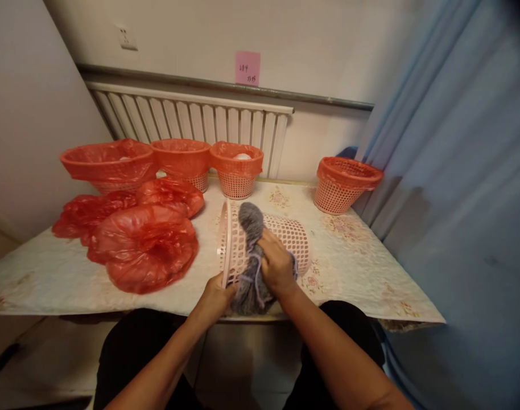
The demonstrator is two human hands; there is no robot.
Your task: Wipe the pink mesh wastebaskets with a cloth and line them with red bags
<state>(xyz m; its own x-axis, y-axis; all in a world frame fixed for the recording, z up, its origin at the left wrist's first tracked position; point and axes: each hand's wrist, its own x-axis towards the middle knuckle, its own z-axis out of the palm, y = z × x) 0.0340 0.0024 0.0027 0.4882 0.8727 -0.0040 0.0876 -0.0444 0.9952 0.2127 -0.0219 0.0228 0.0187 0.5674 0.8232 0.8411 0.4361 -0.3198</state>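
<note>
A pink perforated plastic basket [291, 233] lies on its side on the cloth-covered table [358, 267], its open rim facing left. My left hand [215, 297] grips the lower part of that rim. A grey cloth with light purple edging [252, 279] is bunched against the side of the basket. My right hand [278, 262] is closed on the cloth and presses it to the basket wall. Part of the cloth hangs down toward the table's front edge. The fingertips of my left hand are partly hidden behind the rim and cloth.
Red-bag-lined baskets stand at the back: a wide one [108, 162], a middle one [181, 151], a smaller one [237, 185] and one at right [337, 193]. Several crumpled red bags [144, 250] lie at left. A radiator [192, 114] is behind; a blue curtain [448, 171] hangs at right.
</note>
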